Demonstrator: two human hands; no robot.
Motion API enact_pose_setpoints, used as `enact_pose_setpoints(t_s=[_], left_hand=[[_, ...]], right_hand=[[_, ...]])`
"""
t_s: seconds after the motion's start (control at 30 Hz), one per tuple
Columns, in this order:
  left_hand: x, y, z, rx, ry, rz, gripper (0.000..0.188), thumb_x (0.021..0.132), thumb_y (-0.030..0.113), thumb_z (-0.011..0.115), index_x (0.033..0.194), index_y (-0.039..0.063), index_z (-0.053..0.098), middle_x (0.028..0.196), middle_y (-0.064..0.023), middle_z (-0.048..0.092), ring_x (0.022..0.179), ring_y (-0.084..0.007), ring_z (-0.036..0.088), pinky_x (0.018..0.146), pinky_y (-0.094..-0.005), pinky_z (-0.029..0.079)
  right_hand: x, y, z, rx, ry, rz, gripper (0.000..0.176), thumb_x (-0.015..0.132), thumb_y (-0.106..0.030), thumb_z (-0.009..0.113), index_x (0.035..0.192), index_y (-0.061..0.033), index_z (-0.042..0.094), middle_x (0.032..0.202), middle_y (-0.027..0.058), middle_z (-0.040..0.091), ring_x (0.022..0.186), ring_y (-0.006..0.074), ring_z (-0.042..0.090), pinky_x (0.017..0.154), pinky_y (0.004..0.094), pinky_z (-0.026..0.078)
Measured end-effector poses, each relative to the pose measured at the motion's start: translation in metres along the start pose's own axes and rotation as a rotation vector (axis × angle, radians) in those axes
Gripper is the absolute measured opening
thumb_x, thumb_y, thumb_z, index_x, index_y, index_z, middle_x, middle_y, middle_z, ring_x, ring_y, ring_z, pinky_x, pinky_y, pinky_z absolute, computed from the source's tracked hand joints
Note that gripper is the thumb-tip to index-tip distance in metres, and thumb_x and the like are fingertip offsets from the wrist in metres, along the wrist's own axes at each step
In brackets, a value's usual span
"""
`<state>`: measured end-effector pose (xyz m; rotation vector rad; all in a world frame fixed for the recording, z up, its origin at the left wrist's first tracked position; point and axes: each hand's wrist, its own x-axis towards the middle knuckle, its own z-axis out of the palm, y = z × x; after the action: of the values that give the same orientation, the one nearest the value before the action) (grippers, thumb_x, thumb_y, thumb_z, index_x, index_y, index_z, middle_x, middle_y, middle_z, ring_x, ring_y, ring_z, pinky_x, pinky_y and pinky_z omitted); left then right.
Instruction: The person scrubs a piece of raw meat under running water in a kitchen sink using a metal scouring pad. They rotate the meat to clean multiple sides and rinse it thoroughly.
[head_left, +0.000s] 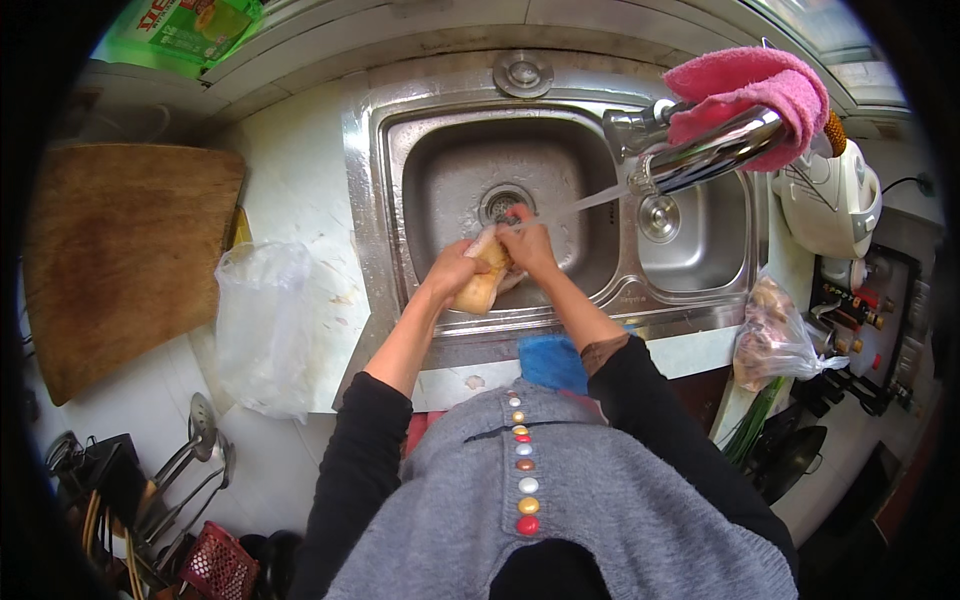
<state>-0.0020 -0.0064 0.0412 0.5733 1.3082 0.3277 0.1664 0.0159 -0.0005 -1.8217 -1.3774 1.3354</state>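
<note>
Over the larger basin of a stainless steel sink (457, 165), my left hand (451, 271) grips a pale yellow, skin-covered piece of what looks like raw poultry (480, 289). My right hand (527, 244) is at its upper end, fingers bent against it near the drain (504, 204); what its fingertips pinch is partly hidden. Water runs from the chrome faucet (697, 161) in a slanting stream (592, 200) towards my right hand. A pink cloth (750, 82) is draped over the faucet.
Left of the sink lie a clear plastic bag (266, 330) and a wooden cutting board (135, 247). A smaller basin (697, 240) is on the right, with a filled plastic bag (772, 337) beside it. A blue cloth (551, 361) hangs at the counter's front edge.
</note>
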Motion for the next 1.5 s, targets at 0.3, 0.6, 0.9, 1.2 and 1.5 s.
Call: enact_pose_setpoints(t_s=[0.3, 0.6, 0.9, 1.2, 1.5], left_hand=[[0.003, -0.006, -0.007, -0.173, -0.077, -0.009, 0.045, 0.087, 0.0, 0.058, 0.132, 0.0, 0.051, 0.113, -0.014, 0.065, 0.094, -0.0223, 0.068, 0.082, -0.0343, 0.057], [0.005, -0.01, -0.014, -0.223, -0.089, -0.024, 0.046, 0.09, 0.004, 0.059, 0.135, -0.002, 0.05, 0.117, -0.0147, 0.064, 0.1, -0.0219, 0.067, 0.084, -0.0333, 0.057], [0.003, -0.007, -0.016, -0.209, -0.08, -0.041, 0.045, 0.093, 0.006, 0.058, 0.137, -0.001, 0.049, 0.119, -0.0158, 0.063, 0.101, -0.0225, 0.067, 0.086, -0.0343, 0.056], [0.0, -0.007, -0.014, -0.195, -0.056, -0.016, 0.045, 0.091, 0.006, 0.058, 0.135, -0.002, 0.049, 0.116, -0.0149, 0.064, 0.099, -0.0229, 0.067, 0.086, -0.0344, 0.055], [0.003, -0.011, -0.02, -0.29, -0.127, -0.019, 0.05, 0.094, 0.008, 0.056, 0.141, -0.001, 0.043, 0.124, -0.0163, 0.061, 0.106, -0.0236, 0.066, 0.09, -0.035, 0.056]], right_hand=[[-0.017, 0.0, -0.002, 0.101, -0.204, -0.14, 0.034, 0.083, -0.024, 0.072, 0.107, -0.0032, 0.062, 0.095, 0.0114, 0.066, 0.089, 0.0196, 0.064, 0.073, 0.0349, 0.052], [-0.013, 0.014, -0.003, 0.21, -0.19, -0.222, 0.035, 0.083, -0.024, 0.069, 0.11, -0.0022, 0.063, 0.097, 0.0192, 0.069, 0.091, 0.029, 0.068, 0.082, 0.0372, 0.052], [-0.017, 0.01, -0.002, 0.297, -0.147, -0.331, 0.032, 0.083, -0.022, 0.068, 0.108, -0.0026, 0.064, 0.094, 0.0172, 0.069, 0.088, 0.0273, 0.068, 0.079, 0.0372, 0.052], [-0.01, 0.018, -0.009, 0.256, -0.065, -0.064, 0.034, 0.081, -0.019, 0.071, 0.11, -0.0037, 0.065, 0.097, 0.0172, 0.07, 0.091, 0.0283, 0.068, 0.083, 0.0368, 0.052], [-0.006, 0.009, -0.014, 0.262, -0.15, 0.029, 0.03, 0.082, -0.021, 0.074, 0.104, -0.0034, 0.064, 0.103, 0.0126, 0.068, 0.102, 0.0259, 0.065, 0.088, 0.0366, 0.049]])
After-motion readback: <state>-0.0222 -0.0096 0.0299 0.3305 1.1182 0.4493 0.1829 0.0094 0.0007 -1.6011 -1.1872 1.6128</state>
